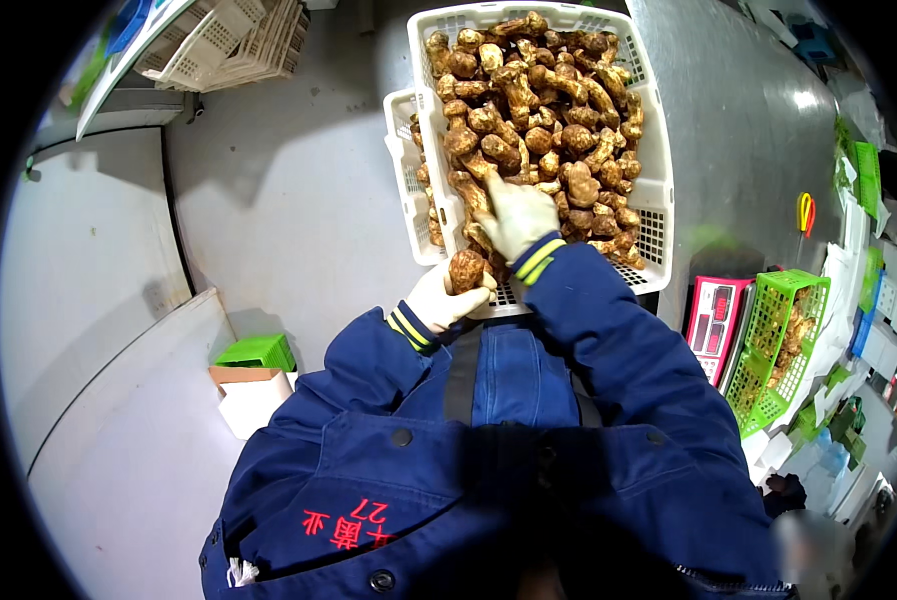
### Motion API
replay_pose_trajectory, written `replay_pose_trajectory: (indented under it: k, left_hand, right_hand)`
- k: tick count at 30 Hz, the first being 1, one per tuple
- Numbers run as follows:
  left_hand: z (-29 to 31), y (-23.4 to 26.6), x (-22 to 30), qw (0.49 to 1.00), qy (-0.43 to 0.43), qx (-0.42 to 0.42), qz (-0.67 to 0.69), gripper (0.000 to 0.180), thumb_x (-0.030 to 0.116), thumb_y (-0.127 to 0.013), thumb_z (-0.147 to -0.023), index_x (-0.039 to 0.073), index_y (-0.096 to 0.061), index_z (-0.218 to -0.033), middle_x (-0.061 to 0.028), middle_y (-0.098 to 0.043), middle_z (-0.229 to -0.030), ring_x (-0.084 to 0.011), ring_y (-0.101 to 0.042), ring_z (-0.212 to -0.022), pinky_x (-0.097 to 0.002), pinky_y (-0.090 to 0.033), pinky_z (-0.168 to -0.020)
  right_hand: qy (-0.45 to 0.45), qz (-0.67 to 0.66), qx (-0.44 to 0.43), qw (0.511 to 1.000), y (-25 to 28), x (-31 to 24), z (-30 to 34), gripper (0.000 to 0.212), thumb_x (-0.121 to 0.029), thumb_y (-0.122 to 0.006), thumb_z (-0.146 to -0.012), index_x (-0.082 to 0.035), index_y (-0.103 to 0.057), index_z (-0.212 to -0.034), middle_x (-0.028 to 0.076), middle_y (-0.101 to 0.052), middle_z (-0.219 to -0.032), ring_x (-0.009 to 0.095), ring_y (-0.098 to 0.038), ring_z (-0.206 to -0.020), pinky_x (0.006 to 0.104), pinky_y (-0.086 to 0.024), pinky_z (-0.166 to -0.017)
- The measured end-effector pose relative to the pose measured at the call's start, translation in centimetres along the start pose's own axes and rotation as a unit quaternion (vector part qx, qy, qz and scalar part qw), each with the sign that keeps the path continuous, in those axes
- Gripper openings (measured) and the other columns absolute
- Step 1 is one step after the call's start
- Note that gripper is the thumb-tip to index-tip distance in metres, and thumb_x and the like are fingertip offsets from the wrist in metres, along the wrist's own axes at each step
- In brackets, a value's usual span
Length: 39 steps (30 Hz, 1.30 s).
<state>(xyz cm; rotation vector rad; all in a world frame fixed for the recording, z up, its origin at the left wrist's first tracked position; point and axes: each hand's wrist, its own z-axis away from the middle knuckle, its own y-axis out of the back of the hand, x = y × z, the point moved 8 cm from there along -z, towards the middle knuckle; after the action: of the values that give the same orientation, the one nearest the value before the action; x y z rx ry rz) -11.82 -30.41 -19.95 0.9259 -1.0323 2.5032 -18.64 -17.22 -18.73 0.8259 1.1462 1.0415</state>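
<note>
Mushrooms (539, 110), brown and knobbly, fill most of the white basket (658, 150) before us, thinning toward its near right corner. Our pale-gloved left hand (439, 300) holds a single mushroom (466, 270) in its fingers at the near left corner. Our right hand (522, 218) reaches in by the left edge, fingertips among the stems; we cannot tell whether it grips one. A second basket (405, 185) juts out past that edge.
</note>
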Motion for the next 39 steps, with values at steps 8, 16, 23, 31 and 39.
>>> replay_pose_trajectory:
  k: [8,16,23,31,39]
  left_hand:
    - [-0.1,0.7,0.6,0.995,-0.012,0.069,-0.066,0.014,0.004,-0.065,-0.084,0.002,-0.056,-0.095,-0.0053,-0.064,-0.085,-0.0129,-0.062,-0.075,-0.0276,-0.051,-0.071]
    - [-0.2,0.7,0.6,0.997,-0.012,0.065,-0.028,0.010,0.007,-0.067,-0.085,0.003,-0.058,-0.089,-0.0032,-0.062,-0.072,-0.0113,-0.059,-0.063,-0.0255,-0.048,-0.058]
    - [-1.0,0.8,0.8,0.995,0.000,0.038,-0.087,0.011,0.009,-0.066,-0.086,0.001,-0.060,-0.091,-0.0030,-0.062,-0.072,-0.0110,-0.058,-0.064,-0.0254,-0.048,-0.060]
    - [-2.5,-2.2,5.1,0.996,-0.027,0.024,-0.083,0.014,0.009,-0.065,-0.087,0.000,-0.060,-0.096,-0.0050,-0.062,-0.077,-0.0117,-0.058,-0.062,-0.0246,-0.049,-0.057]
    - [-6.9,-10.4,2.6,0.993,0.058,-0.046,-0.088,0.017,0.008,-0.066,-0.086,-0.001,-0.060,-0.100,-0.0077,-0.064,-0.082,-0.0134,-0.059,-0.064,-0.0251,-0.048,-0.059]
  right_hand:
    - [-0.048,-0.302,0.011,0.952,-0.2,3.2,0.1,0.028,-0.019,-0.057,-0.084,-0.009,-0.063,-0.110,0.017,-0.068,-0.097,0.033,-0.065,-0.090,0.0395,-0.052,-0.081]
    - [-0.017,-0.154,0.032,0.987,1.6,2.5,1.8,0.047,-0.032,-0.065,-0.083,-0.005,-0.057,-0.121,0.020,-0.067,-0.093,0.035,-0.065,-0.088,0.0420,-0.052,-0.078]
    - [-0.050,-0.318,-0.078,0.944,-3.7,2.8,2.7,0.052,-0.016,-0.066,-0.086,-0.001,-0.047,-0.133,0.016,-0.062,-0.116,0.024,-0.061,-0.104,0.0332,-0.049,-0.089]
    - [-0.090,-0.848,-0.070,0.517,2.6,6.8,8.4,0.059,-0.014,-0.069,-0.086,0.003,-0.042,-0.136,0.014,-0.058,-0.125,0.019,-0.060,-0.109,0.0303,-0.050,-0.094]
    - [-0.061,-0.937,0.050,0.342,8.1,10.1,16.6,0.049,-0.020,-0.063,-0.090,0.003,-0.047,-0.130,0.016,-0.063,-0.116,0.025,-0.062,-0.108,0.0393,-0.053,-0.092]
